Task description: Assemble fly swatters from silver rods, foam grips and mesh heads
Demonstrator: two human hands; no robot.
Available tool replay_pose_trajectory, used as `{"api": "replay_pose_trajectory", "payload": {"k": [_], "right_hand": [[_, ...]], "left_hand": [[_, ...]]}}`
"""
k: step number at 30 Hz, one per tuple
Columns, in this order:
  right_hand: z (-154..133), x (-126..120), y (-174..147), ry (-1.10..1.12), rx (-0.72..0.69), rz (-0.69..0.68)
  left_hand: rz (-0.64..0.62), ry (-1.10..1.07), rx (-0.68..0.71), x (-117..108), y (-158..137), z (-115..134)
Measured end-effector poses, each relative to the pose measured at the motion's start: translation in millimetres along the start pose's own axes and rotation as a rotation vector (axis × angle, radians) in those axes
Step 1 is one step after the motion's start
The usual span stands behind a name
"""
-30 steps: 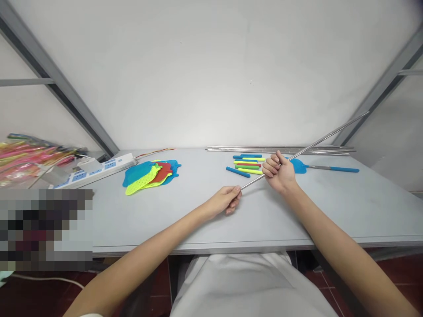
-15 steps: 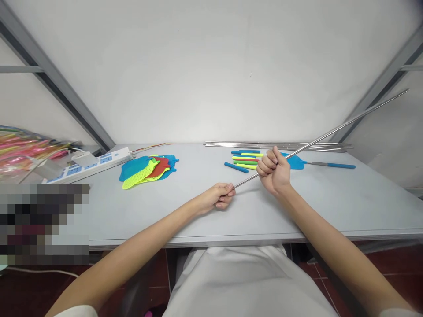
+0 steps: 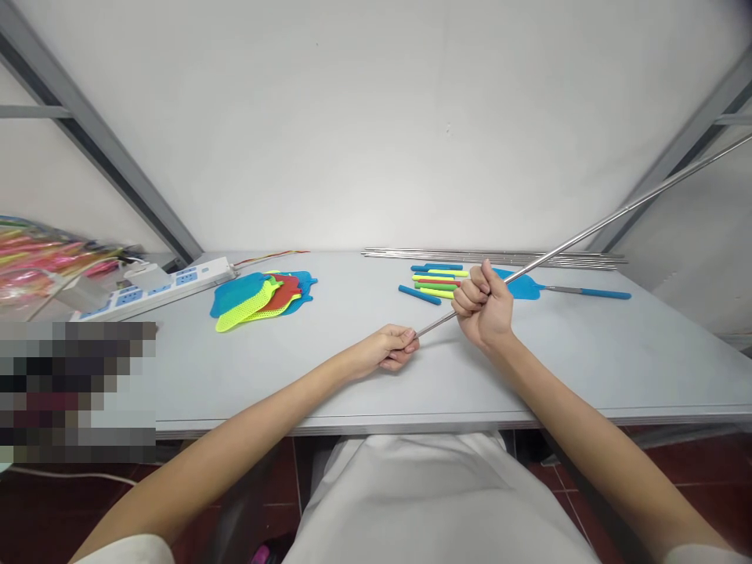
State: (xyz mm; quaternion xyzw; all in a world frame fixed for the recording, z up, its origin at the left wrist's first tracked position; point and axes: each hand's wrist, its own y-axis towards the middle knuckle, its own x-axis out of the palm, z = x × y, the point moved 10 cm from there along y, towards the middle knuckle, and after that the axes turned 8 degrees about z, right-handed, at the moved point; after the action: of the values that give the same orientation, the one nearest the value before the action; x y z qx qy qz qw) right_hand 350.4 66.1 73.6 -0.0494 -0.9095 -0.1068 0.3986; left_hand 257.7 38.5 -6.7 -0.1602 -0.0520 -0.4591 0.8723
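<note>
A long, thin telescopic metal rod slants up to the right across the view, its far end running out past the right edge. My left hand pinches its lower end between thumb and fingers, above the table front. Farther up, my right hand wraps its fist around the same rod. Behind the right hand lie several coloured handle sleeves in blue, yellow, green and red. Partly hidden by that hand is a blue fly swatter with a metal shaft and a blue grip.
Several metal rods lie along the wall at the table's back. Left of centre is a pile of blue, yellow and red swatter heads. A white power strip with plugs sits at left, near colourful bagged items.
The rod's far end has moved farther up and right, now out of frame. Both hands keep nearly the same places and grips; the view has shifted slightly.
</note>
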Motion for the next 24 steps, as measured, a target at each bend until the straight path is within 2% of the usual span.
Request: {"api": "replay_pose_trajectory", "payload": {"k": [11, 21, 24], "right_hand": [[5, 5, -3, -0.027, 0.001, 0.022], [7, -21, 12, 0.095, 0.025, 0.085], [11, -25, 14, 0.116, 0.043, 0.094]], "left_hand": [[0.018, -0.026, 0.009, 0, 1, 3], [0.112, -0.004, 0.066, -7, 9, 8], [0.128, 0.079, 0.098, -7, 11, 9]]}}
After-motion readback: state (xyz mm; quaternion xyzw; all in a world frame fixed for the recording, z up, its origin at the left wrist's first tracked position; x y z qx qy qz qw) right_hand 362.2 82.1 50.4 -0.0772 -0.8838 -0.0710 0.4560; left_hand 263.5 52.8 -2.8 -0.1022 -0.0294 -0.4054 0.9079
